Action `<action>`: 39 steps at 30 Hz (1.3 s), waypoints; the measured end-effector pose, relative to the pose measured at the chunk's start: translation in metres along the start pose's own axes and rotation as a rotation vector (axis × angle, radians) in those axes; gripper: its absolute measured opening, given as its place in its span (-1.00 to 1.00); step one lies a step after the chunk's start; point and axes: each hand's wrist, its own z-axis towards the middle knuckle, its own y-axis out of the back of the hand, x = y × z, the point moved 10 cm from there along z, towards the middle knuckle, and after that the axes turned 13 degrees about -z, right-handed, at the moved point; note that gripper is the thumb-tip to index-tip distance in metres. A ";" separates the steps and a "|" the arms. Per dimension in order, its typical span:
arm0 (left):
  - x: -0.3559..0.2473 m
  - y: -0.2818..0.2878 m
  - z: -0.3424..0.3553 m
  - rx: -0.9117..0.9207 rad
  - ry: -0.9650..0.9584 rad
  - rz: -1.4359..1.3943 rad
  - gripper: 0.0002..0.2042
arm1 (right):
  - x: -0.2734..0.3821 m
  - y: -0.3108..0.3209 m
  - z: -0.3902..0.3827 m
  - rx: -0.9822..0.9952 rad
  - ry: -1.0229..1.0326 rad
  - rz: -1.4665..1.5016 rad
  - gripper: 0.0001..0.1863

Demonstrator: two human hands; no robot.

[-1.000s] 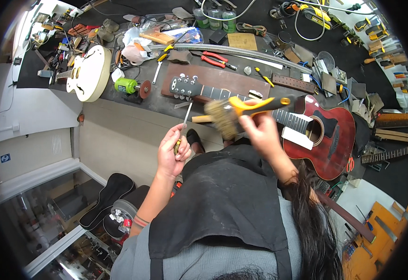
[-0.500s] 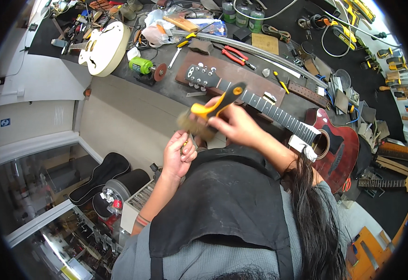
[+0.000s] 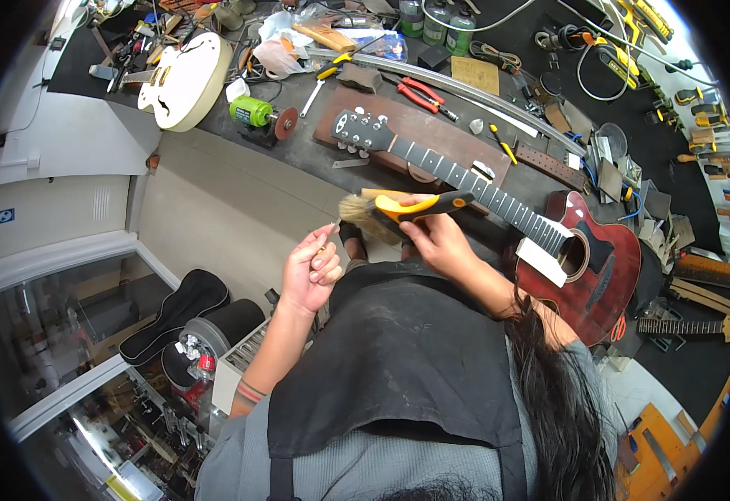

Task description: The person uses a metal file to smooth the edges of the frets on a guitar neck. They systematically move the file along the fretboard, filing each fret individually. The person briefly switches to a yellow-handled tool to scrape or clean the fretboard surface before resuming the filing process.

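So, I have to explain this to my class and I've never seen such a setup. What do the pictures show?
There is no machine here: these are a person's bare hands. Every picture comes from one wide camera worn on that person's head, looking down, so straight edges bend near the rim. The right hand holds a brush. The left hand grips a slim tool, mostly hidden by the fingers. On the workbench you see a red guitar, its neck reaching over a brown board, plus a white guitar, a small green motor and red-handled pliers.
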 end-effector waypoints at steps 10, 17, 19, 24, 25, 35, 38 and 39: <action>0.018 -0.004 0.010 0.073 0.130 -0.021 -0.73 | 0.002 -0.002 -0.002 -0.010 -0.002 0.049 -0.58; 0.017 0.001 0.001 0.019 0.124 0.045 -0.70 | -0.029 0.018 -0.009 -0.080 -0.176 0.240 -0.56; 0.030 0.000 0.003 0.020 0.192 0.070 -0.69 | -0.020 0.015 -0.001 -0.128 -0.160 0.389 -0.56; 0.006 -0.009 0.001 0.117 0.062 -0.002 -0.67 | -0.047 0.010 -0.017 -0.066 -0.222 0.264 -0.55; -0.001 -0.008 -0.002 0.127 0.013 -0.036 -0.66 | -0.050 0.011 -0.021 -0.067 -0.208 0.216 -0.55; 0.022 0.000 0.003 0.021 0.089 0.154 -0.68 | -0.041 -0.005 -0.020 -0.146 -0.216 0.471 -0.56; 0.002 0.001 0.000 0.099 -0.056 -0.008 -0.66 | -0.046 0.002 -0.030 -0.139 -0.304 0.445 -0.57; 0.001 0.000 0.002 0.084 -0.056 0.052 -0.67 | -0.045 0.003 -0.029 -0.153 -0.282 0.487 -0.57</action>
